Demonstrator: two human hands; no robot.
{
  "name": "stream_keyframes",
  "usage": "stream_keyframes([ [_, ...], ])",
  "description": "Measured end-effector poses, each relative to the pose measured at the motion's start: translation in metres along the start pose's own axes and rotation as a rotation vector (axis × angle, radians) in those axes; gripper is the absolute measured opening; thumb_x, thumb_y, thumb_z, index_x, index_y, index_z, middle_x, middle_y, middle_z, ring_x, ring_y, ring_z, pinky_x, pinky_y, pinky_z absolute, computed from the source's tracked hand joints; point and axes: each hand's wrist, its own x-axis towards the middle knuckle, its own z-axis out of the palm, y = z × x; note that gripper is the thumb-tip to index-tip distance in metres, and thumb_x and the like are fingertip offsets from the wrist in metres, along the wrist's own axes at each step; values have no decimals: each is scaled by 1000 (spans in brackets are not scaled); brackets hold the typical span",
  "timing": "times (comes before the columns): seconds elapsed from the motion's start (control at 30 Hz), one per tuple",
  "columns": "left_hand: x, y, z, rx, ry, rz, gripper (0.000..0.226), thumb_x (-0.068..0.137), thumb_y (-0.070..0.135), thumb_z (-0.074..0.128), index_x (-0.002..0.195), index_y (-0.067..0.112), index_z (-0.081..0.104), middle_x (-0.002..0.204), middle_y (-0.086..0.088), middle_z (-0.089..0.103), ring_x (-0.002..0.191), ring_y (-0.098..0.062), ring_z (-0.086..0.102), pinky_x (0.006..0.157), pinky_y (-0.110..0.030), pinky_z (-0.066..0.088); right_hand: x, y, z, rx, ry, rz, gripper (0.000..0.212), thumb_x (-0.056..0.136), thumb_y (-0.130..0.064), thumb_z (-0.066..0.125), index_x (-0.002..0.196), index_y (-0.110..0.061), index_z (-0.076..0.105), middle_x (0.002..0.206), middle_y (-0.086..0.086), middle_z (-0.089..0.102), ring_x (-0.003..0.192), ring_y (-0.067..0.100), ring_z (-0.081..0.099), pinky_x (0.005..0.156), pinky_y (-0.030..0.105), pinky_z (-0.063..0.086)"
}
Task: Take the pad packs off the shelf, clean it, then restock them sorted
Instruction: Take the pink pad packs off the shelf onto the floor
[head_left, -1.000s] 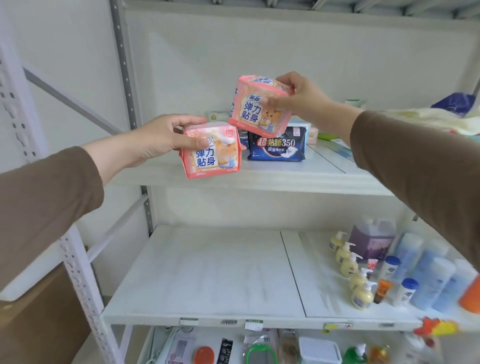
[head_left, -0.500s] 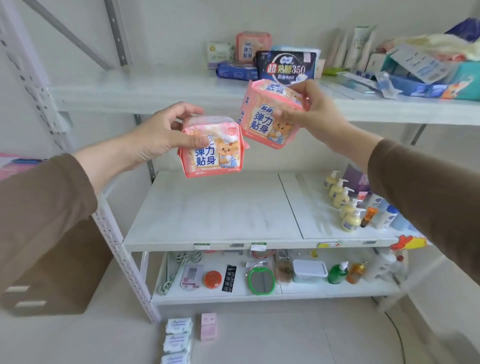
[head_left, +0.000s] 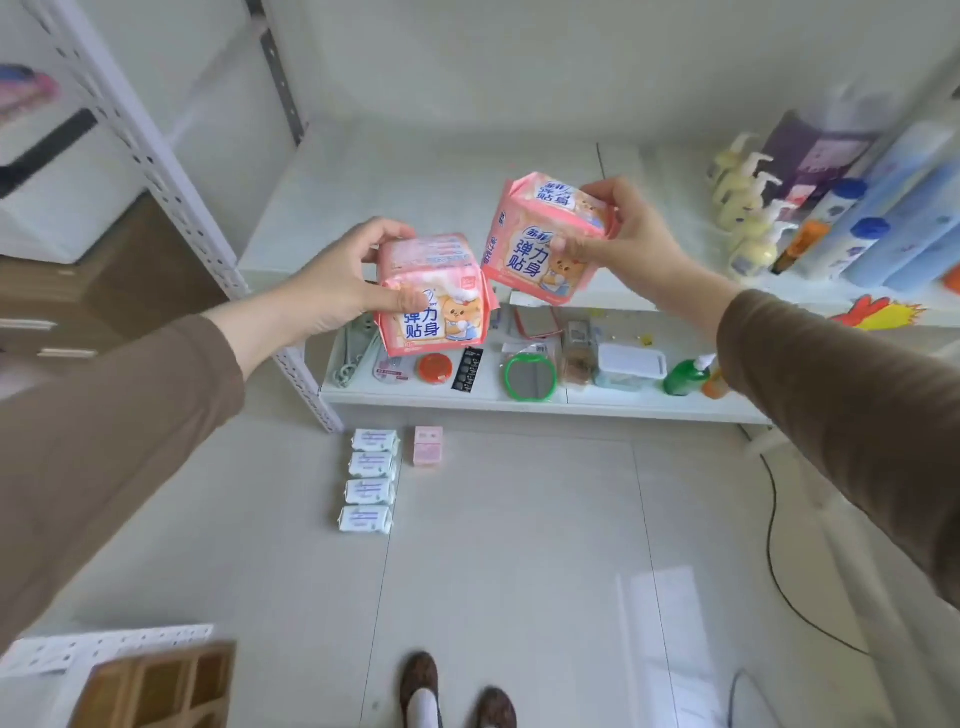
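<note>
My left hand (head_left: 340, 283) grips a pink pad pack (head_left: 436, 306) with a cartoon bear, thumb on its front. My right hand (head_left: 623, 239) pinches a second, matching pink pad pack (head_left: 540, 244), tilted, just right of and above the first. Both packs hang in the air in front of the white shelf (head_left: 395, 208). On the floor below lie several white pad packs (head_left: 370, 483) in a column, and two small pink packs (head_left: 428, 445) beside them.
Soap pump bottles (head_left: 748, 208) and blue bottles (head_left: 904, 218) crowd the shelf's right side. The bottom shelf holds a green-rimmed mirror (head_left: 530, 376), a red lid, a white box and a green bottle. A black cable (head_left: 774, 545) runs over the floor. My shoes show below.
The view has tilted down from the upper shelf to the floor. Both hands carried their pink packs down and toward me, away from the upper shelf.
</note>
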Motion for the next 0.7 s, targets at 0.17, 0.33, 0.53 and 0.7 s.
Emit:
stream_keyframes([
  [0.17,-11,-77,47,-66,-82,-108,83,64,23,87,137,23,46,131,1,55,123,-16,55,96,-34,54,-19,76,37,-41,-60,108,91,47,-55,94,120,-21,52,110,-2,69,97,16,71,85,44,60],
  [0.33,-19,-157,87,-16,-146,-184,86,67,26,91,138,34,42,138,9,49,126,-7,48,95,-25,51,-37,152,80,-104,-98,185,84,52,-53,93,119,-25,51,115,-3,67,94,12,69,72,30,57],
  [0.53,-19,-252,147,54,-211,-248,102,67,21,92,148,31,30,147,6,38,132,-10,39,108,-30,39,-43,248,136,-186,-88,232,81,51,-56,90,116,-33,47,122,-6,56,105,13,62,90,38,55],
  [0.7,-8,-321,202,87,-228,-320,110,64,22,93,151,24,27,145,4,31,135,-14,37,112,-40,39,-34,331,172,-268,-96,270,87,54,-56,88,124,-25,47,121,-3,55,107,18,59,91,45,53],
])
